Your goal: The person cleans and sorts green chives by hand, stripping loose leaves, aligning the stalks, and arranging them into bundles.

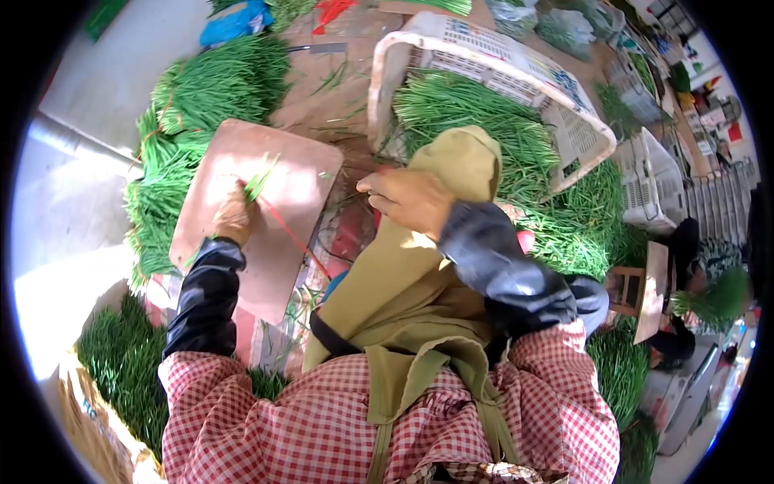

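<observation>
My left hand (232,216) rests on a flat pinkish board (274,234), its fingers closed around a few short green chive blades (260,181). A thin red tie (292,230) runs from beside that hand down across the board's right edge. My right hand (411,198) hovers over my knee, which the olive apron (395,266) covers; its fingers point left and are drawn together. What they pinch, if anything, is too small to make out. Tied chive bundles (222,85) lie stacked behind and left of the board.
A white plastic crate (492,40) on its side spills loose chives (476,113) to my right. A knife (318,48) lies beyond the board. More chives (121,363) fill a sack at lower left. Another person (685,250) sits at far right near a wooden stool (625,290).
</observation>
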{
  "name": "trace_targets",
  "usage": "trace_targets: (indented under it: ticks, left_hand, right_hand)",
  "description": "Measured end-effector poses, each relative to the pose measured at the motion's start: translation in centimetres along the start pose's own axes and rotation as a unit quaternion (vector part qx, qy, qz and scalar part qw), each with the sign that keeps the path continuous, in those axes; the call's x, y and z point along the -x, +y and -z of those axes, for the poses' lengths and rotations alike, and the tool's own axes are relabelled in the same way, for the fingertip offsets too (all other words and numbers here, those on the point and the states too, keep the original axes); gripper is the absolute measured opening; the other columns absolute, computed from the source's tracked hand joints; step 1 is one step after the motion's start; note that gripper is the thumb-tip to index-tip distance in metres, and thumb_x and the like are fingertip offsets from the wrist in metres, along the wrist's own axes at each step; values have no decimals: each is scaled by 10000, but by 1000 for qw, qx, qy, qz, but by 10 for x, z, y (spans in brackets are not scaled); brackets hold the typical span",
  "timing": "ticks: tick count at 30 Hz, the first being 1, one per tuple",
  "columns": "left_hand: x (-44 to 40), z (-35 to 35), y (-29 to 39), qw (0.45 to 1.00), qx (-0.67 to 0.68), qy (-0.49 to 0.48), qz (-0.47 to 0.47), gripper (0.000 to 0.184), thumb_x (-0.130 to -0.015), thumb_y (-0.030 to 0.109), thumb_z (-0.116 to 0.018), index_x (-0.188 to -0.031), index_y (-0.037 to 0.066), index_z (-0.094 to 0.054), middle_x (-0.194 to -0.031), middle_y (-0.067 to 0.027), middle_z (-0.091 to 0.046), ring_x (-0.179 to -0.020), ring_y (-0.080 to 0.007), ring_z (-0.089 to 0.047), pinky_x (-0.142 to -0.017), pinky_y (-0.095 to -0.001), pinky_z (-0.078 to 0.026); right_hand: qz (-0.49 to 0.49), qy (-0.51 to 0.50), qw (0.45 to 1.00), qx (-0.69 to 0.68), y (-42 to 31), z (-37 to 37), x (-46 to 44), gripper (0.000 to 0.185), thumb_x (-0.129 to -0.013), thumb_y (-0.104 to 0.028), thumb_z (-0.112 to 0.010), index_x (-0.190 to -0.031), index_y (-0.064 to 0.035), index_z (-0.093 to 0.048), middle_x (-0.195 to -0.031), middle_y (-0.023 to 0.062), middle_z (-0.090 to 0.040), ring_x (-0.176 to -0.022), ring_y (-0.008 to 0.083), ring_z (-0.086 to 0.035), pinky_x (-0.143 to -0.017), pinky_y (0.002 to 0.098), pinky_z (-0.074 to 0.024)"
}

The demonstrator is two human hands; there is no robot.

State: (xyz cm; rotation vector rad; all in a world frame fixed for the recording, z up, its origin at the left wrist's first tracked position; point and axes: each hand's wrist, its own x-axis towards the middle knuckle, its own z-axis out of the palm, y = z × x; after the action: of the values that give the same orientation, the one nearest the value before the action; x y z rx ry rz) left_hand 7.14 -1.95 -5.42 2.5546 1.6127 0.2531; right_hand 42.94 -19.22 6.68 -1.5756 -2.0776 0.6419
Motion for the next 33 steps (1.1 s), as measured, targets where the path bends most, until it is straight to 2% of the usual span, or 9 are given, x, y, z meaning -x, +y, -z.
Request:
trace_targets:
  ticks: [5,8,10,13,16,20,23,27,33]
  left_hand:
    - [-5,54,2,993,-79,-74,-44,691,-704,398,-716,-1206,-15,-482,-960,-227,-590,-907,-364,-569,-793,-408,-457]
    - [-46,93,75,991,-134,1,-15,626,-752,414,-681,-1178,-12,-508,-954,-214,-599,-914,-342,-579,-812,-391,-455]
    - [-73,115,135,989,137,-53,-28,430,-878,282,-547,-1180,-24,-524,-1054,-170,-600,-953,-254,-579,-858,-324,-445]
    - [-129,56,193,762,586,-271,-48,346,-905,282,-500,-1146,47,-580,-1027,-49,-599,-925,-129,-549,-782,-249,-430]
    - [-180,-34,257,802,537,-199,-169,397,-906,374,-482,-1140,69,-583,-934,-80,-609,-836,-117,-554,-737,-249,-438]
    - [-237,-156,299,602,627,-488,82,336,-913,292,-443,-1078,28,-568,-881,-126,-622,-692,-180,-592,-609,-273,-490]
    - [-255,-282,299,469,711,-457,257,375,-935,279,-380,-1215,44,-463,-989,-159,-605,-854,-251,-606,-746,-337,-501]
    - [-262,-345,298,402,740,-320,434,431,-931,227,-366,-1244,-69,-367,-1087,-213,-573,-987,-327,-583,-849,-406,-495]
    - [-264,-410,287,318,872,-165,334,631,-926,348,-412,-1352,-79,-225,-1325,-242,-373,-1160,-356,-474,-989,-430,-409]
  right_hand:
    - [-46,277,960,-15,37,53,63,239,-820,-71,-605,-1058,-92,-610,-986,97,-627,-910,244,-602,-820,320,-477]
    - [-238,260,907,-231,117,61,85,247,-849,-47,-591,-1095,-33,-590,-1012,82,-638,-900,162,-593,-805,271,-469]
    - [-333,156,923,-115,167,63,86,296,-847,-128,-609,-1127,-39,-573,-1035,109,-632,-922,202,-605,-817,295,-471]
    - [-298,47,948,105,231,54,63,493,-800,-328,-624,-1194,-49,-524,-1139,189,-576,-1059,323,-550,-892,392,-437]
    - [-293,-33,941,167,274,50,9,569,-762,-349,-650,-1221,-50,-501,-1159,190,-564,-1078,325,-536,-908,402,-424]
    - [-163,-59,961,216,332,23,-74,546,-746,-309,-655,-1194,-36,-502,-1129,186,-563,-1019,329,-554,-886,404,-435]
    - [-90,-43,978,184,381,-17,-132,480,-763,-242,-620,-1181,-35,-505,-1121,182,-558,-1001,331,-555,-875,401,-441]
    - [-122,-50,987,88,435,-58,-207,462,-803,-168,-553,-1250,-72,-482,-1177,196,-542,-1063,346,-530,-919,397,-418]
    - [-201,-58,961,183,553,-50,-274,412,-795,-65,-478,-1203,-69,-538,-1167,182,-579,-1099,324,-536,-946,340,-410]
